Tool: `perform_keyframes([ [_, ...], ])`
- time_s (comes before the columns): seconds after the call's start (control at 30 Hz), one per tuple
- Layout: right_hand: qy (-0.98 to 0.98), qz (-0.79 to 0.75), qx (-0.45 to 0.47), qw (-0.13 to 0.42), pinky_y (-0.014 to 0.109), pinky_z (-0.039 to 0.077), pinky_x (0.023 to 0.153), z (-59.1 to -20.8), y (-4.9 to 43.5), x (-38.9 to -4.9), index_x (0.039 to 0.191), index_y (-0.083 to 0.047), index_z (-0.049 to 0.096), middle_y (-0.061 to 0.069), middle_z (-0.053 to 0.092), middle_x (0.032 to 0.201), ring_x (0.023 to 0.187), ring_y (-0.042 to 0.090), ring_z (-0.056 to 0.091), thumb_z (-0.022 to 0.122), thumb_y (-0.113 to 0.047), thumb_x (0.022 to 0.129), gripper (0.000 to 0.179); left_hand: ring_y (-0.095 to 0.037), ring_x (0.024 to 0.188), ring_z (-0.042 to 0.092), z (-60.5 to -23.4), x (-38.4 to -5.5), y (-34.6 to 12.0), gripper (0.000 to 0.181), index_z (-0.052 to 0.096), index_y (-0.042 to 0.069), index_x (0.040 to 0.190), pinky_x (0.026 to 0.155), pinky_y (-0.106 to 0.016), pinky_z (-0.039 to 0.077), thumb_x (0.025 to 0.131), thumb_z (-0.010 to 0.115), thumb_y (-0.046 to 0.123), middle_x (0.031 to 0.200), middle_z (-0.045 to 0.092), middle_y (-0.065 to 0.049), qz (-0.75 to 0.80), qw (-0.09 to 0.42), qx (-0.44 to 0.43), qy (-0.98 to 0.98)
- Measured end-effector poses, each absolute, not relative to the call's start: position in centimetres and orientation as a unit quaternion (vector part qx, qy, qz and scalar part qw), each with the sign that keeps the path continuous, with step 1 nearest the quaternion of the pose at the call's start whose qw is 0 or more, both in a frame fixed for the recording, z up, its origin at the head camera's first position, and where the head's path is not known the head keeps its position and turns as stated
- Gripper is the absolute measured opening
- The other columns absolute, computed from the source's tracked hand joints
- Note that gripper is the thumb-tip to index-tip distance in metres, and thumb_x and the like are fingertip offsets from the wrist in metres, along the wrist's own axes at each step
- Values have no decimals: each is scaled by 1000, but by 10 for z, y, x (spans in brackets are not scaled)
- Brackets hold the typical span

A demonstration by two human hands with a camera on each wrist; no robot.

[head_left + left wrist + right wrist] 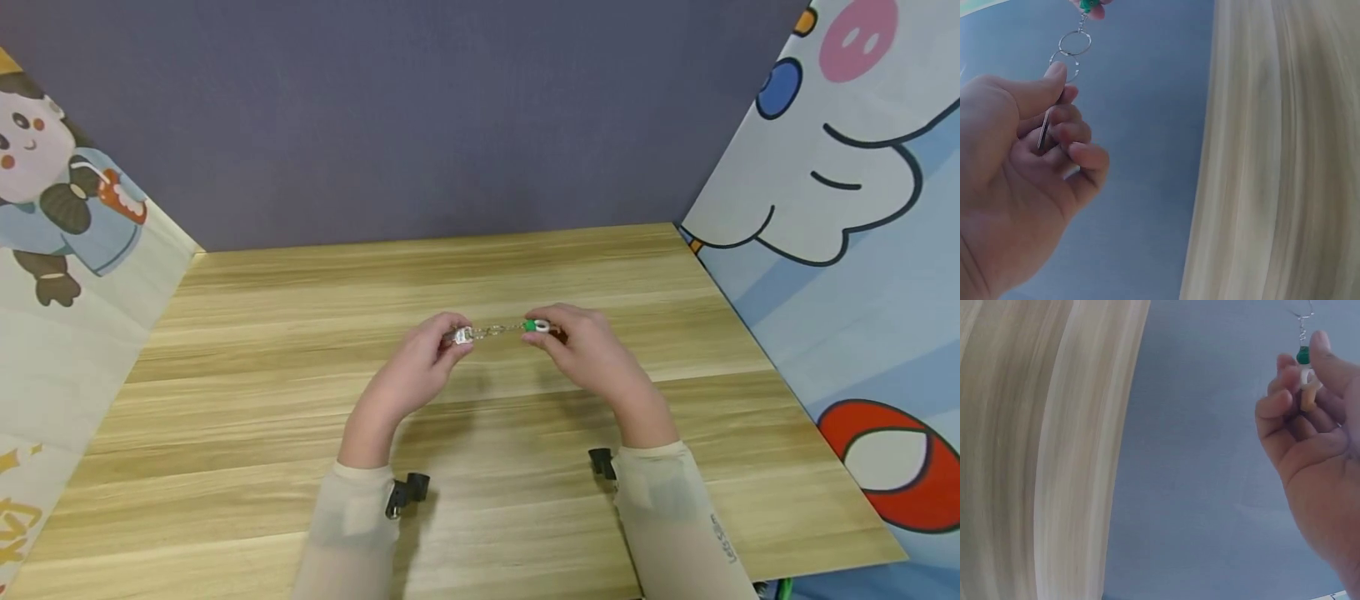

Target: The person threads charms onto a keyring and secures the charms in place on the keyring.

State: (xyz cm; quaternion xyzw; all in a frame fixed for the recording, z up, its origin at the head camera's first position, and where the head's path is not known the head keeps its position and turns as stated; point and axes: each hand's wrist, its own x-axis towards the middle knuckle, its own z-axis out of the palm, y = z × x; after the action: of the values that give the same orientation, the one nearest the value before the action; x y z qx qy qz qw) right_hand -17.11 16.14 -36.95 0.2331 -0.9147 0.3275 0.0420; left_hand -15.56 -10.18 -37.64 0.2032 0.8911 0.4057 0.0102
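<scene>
Between the two hands a keychain is stretched out above the wooden table. My left hand (pixel 412 367) pinches a key (pixel 1043 131) between thumb and fingers; its thin metal blade shows in the left wrist view, and its head is partly covered. Two linked metal rings (pixel 1076 42) and a short chain (pixel 495 331) run from it toward the other side. At that end my right hand (pixel 600 354) holds a small charm (pixel 1307 394) with white and tan parts and a green piece (pixel 1303 355) on top. Fingers hide some of the charm.
The wooden table (pixel 285 375) reaches back to a plain grey-blue wall (pixel 420 117). Cartoon-printed panels stand at the left (pixel 112 358) and right (pixel 817 333). A small black camera mount (pixel 408 492) sits at each sleeved wrist.
</scene>
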Motion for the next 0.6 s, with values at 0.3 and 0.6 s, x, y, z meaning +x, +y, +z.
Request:
perform_keyframes([
  [0.3, -912, 345, 223, -5, 31, 53, 70, -376, 165, -176, 135, -6, 71, 6, 76, 100, 84, 18, 64, 74, -17, 101, 36, -19, 104, 64, -393, -165, -118, 35, 74, 12, 131, 88, -39, 56, 99, 77, 28, 114, 73, 0, 404, -11, 212, 890],
  [0.6, -909, 350, 224, -23, 46, 60, 94, -391, 165, -196, 126, -16, 75, 1, 72, 120, 107, 22, 68, 76, -29, 101, 29, -17, 95, 63, -407, -191, -128, 33, 80, 14, 121, 82, -33, 53, 92, 86, 27, 107, 76, 1, 387, 2, 223, 895],
])
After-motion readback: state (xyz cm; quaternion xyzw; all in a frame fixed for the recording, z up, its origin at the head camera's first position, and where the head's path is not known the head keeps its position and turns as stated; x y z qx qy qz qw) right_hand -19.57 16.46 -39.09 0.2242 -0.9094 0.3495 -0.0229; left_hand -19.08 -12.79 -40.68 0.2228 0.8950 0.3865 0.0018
